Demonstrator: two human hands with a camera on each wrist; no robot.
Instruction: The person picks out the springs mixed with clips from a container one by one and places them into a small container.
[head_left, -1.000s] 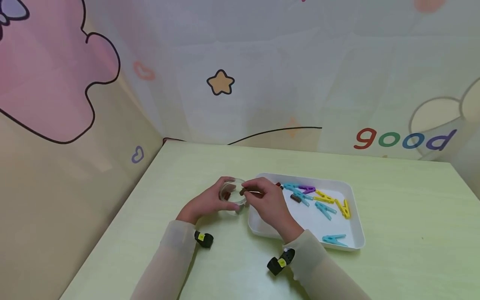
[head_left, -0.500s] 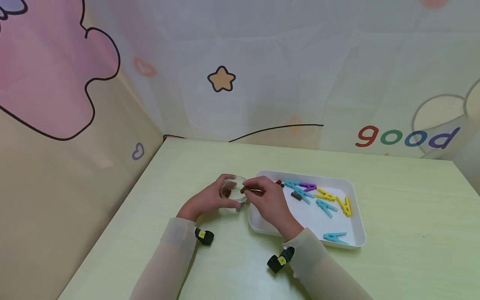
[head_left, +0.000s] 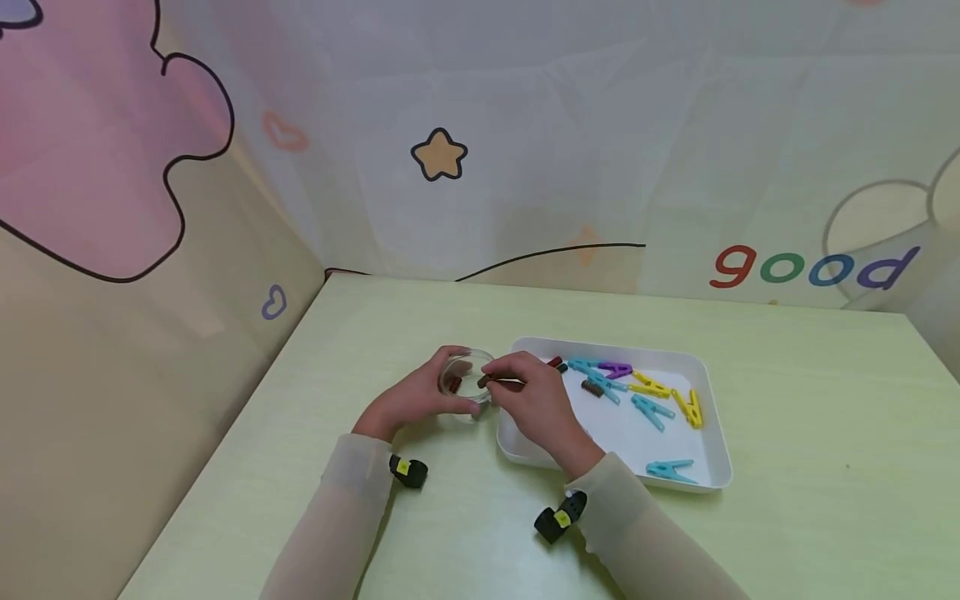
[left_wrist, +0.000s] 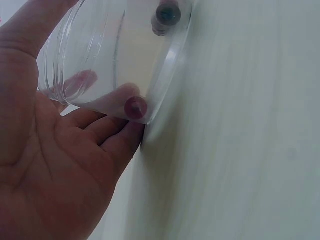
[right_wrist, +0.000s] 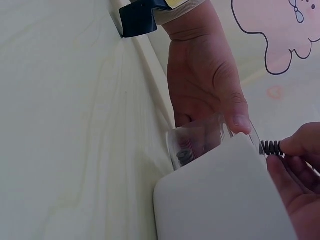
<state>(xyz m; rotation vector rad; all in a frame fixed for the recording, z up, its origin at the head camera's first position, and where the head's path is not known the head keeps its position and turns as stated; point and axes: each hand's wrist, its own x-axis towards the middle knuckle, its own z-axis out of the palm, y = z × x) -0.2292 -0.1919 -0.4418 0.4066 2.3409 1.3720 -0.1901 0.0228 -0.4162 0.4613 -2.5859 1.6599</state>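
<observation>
My left hand (head_left: 416, 392) grips a clear jar (left_wrist: 100, 55) around its side, thumb near the rim. Through the wall, a red spring (left_wrist: 136, 107) and a dark spring (left_wrist: 168, 15) show inside, seen end-on. With thumb and fingertips, my right hand (head_left: 536, 404) pinches a small dark coil spring (right_wrist: 272, 147) at the jar's mouth. In the right wrist view the jar's lower part is partly hidden behind the white tray (right_wrist: 225, 195). The jar stands on or very close to the table just left of the tray; contact is hard to tell.
Blue clothespins (head_left: 652, 412), yellow clothespins (head_left: 688, 408) and a purple clothespin (head_left: 617, 369) lie in the tray. A brown spring (head_left: 592, 388) and a red spring (head_left: 554, 362) are there too. A printed cloth (head_left: 540, 167) stands behind the pale table (head_left: 810, 433).
The head view has shifted slightly, and the scene sits a little higher in it. Both hands keep almost the same pose, with the spring still pinched at the jar's mouth.
</observation>
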